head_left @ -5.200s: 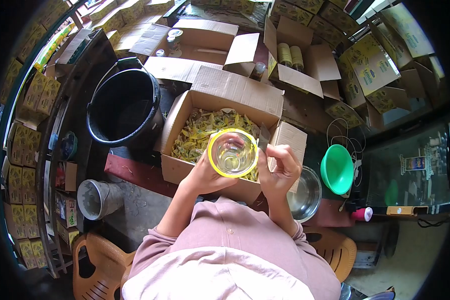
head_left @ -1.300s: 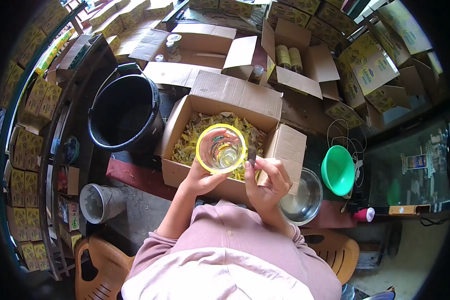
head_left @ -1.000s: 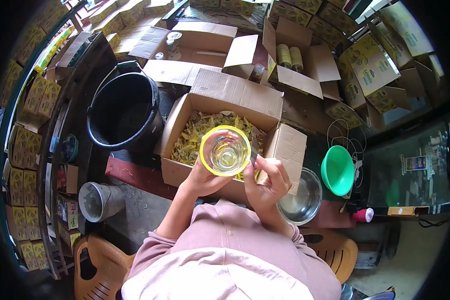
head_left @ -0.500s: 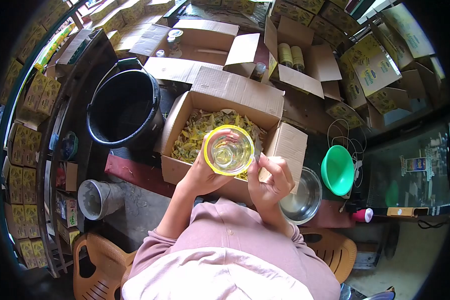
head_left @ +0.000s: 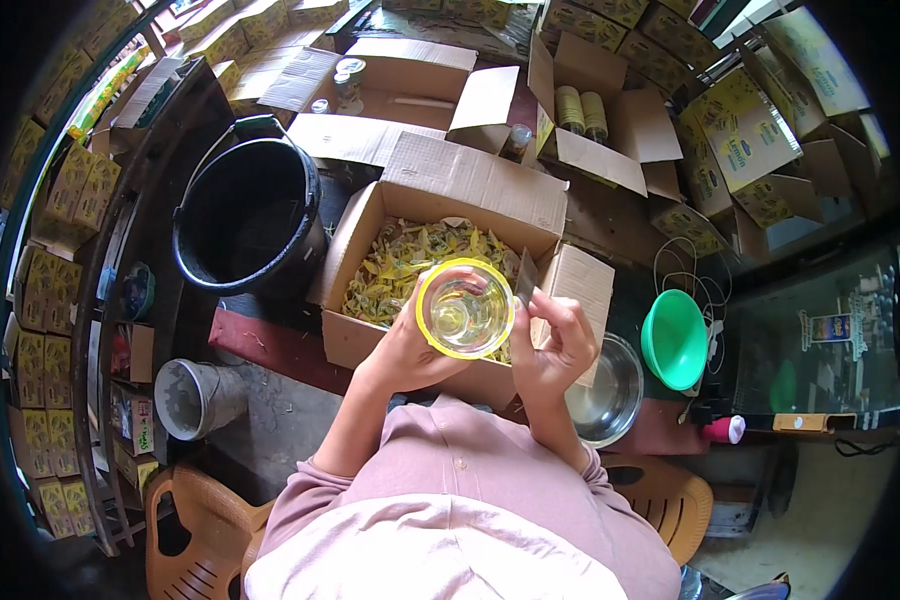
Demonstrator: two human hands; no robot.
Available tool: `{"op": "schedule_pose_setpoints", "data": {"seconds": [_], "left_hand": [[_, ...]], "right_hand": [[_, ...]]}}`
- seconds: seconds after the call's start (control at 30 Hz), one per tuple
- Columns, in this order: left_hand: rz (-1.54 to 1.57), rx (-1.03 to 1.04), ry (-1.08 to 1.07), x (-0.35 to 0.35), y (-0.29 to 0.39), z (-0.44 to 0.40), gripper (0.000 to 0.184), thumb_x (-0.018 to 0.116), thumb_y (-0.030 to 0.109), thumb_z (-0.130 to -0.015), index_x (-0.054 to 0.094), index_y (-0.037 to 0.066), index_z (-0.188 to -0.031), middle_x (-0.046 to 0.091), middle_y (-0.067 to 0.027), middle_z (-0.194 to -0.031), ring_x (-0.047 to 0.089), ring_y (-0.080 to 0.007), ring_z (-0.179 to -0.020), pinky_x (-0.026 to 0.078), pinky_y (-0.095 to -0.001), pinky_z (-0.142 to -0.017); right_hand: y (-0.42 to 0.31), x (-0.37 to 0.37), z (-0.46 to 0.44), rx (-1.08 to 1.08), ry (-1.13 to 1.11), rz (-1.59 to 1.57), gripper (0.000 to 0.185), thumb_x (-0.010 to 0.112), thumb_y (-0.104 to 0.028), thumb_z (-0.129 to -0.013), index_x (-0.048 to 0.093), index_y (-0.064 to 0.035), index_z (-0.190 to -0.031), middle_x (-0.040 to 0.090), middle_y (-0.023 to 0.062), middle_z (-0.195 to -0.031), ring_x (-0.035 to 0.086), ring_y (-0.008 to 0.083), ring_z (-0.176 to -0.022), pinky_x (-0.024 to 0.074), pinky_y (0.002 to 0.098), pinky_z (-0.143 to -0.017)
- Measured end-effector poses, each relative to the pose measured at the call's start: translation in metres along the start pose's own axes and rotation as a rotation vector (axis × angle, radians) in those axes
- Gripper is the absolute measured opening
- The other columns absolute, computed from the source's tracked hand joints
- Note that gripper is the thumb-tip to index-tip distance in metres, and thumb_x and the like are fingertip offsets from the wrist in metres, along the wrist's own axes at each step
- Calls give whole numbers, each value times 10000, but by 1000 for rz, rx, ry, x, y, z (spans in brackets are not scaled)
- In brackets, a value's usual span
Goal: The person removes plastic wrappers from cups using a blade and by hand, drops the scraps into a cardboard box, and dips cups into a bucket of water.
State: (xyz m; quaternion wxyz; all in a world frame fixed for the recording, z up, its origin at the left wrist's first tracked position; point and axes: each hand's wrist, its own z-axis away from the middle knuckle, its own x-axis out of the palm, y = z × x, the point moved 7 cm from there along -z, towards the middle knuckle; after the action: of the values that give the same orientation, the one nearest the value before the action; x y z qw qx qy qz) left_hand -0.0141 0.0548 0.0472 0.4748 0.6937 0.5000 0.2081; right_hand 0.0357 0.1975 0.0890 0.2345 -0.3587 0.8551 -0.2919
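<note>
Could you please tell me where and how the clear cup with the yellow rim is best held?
I'd hold the clear cup by its outer wall below the rim, from the left, as the left hand does: the round wall suits a wrapped grip, the open mouth faces the camera, and the right hand, pinching a thin dark piece, occupies the right.

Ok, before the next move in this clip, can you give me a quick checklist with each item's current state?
1. Left hand gripping the clear round jar with the yellow rim: ok.
2. Right hand pinching the thin, dark, flat piece: ok.
3. Thin, dark, flat piece touching the jar: cannot tell; they lie close together in this view.
4. Brown cardboard box open beneath the hands, with yellow scraps inside: ok.
5. Right forearm clear of the shiny round bowl: cannot tell; the arm overlaps it in view.
</note>
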Motion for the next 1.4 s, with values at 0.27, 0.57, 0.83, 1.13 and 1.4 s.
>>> {"op": "schedule_pose_setpoints", "data": {"seconds": [0.27,0.57,0.83,1.13,1.4], "left_hand": [[-40,42,24,-2,8,-4,712,765,120,-628,382,17,-1220,499,-127,-1122,502,-270,-1057,392,-362,-920],[26,0,-4,3,1,-2,704,778,146,-625,396,28,-1205,505,-129,-1124,500,-280,-1053,393,-372,-916],[-124,89,-29,2,7,1,740,794,151,-600,390,27,-1208,398,-139,-1172,457,-292,-1085,397,-363,-917],[-164,123,-40,1,3,2,757,790,158,-583,395,27,-1214,332,-129,-1152,444,-277,-1091,404,-363,-922],[-52,53,-53,4,-11,5,767,776,143,-588,368,33,-1227,345,-127,-1172,451,-268,-1107,405,-354,-926]], "right_hand": [[-1,0,2,-22,-62,-82,177,665,79,-666,639,-5,-820,589,88,-681,585,156,-600,458,240,-549],[4,-2,0,65,-23,-140,185,655,94,-662,637,9,-825,588,83,-686,575,145,-611,450,232,-563],[3,0,3,21,-54,-144,184,651,100,-661,637,10,-821,588,85,-688,576,147,-616,451,230,-579],[6,-5,-1,52,-67,-158,157,661,74,-687,633,7,-826,591,83,-688,571,143,-611,443,235,-556],[3,-2,-1,22,-81,-183,182,661,88,-669,637,2,-828,592,80,-688,578,148,-616,448,236,-562]]}}
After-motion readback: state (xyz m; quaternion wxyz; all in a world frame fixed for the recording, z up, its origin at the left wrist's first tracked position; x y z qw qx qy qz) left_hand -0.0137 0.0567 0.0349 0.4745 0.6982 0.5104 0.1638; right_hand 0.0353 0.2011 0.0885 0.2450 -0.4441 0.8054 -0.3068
